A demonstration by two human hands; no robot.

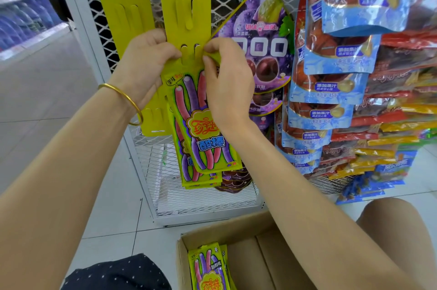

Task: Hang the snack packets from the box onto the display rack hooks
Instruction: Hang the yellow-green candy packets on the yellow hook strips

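The left hand (pixel 146 65) and right hand (pixel 227 81) each pinch a top corner of the long yellow-green foil snack packet (pixel 201 124), held upright against the yellow plastic hanging strip (pixel 186 6). The strip's hook tab (pixel 190 53) sits just above the packet's top edge, between both hands, which hide the hang hole.
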